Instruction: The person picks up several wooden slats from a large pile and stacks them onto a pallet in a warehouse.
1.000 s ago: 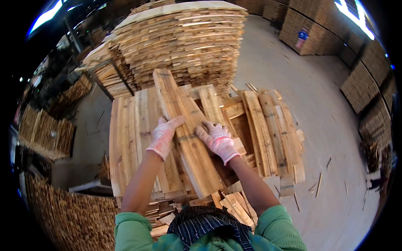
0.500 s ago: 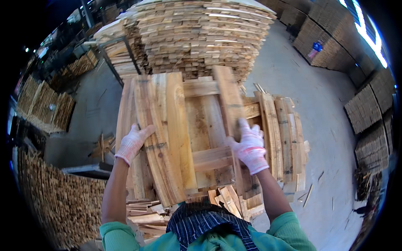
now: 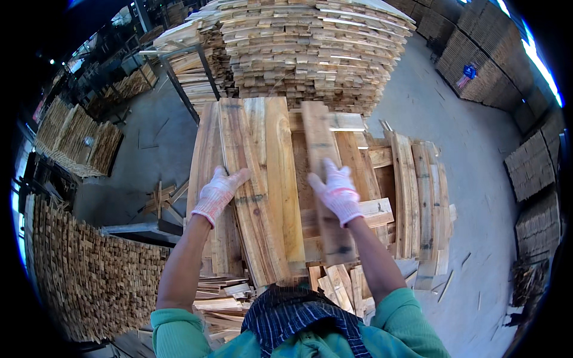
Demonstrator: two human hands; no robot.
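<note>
Both my hands wear whitish gloves with pink marks. My left hand [image 3: 217, 194] grips the left edge of a long wooden plank [image 3: 253, 206], its thumb across the top and the other fingers partly hidden. That plank lies slightly slanted over others, beside a yellowish plank [image 3: 285, 179]. My right hand [image 3: 338, 192] holds another plank [image 3: 322, 140], slightly blurred, thumb on its left side and fingers over its right. This one lies over short crosswise boards [image 3: 376, 213], a narrow gap away from the yellowish plank.
More planks [image 3: 425, 197] lie in a row at the right of the pile. A tall lumber stack [image 3: 310, 53] rises behind, with a dark metal frame [image 3: 206, 71] at its left. Loose offcuts [image 3: 340, 286] lie near my body. Further stacks [image 3: 89, 268] stand around, and a person [image 3: 468, 73] is far right.
The plank in my right hand has shifted left, toward the yellowish plank, and nearer to me. More crosswise boards show at its right. My left hand keeps its hold; the whole view has shifted.
</note>
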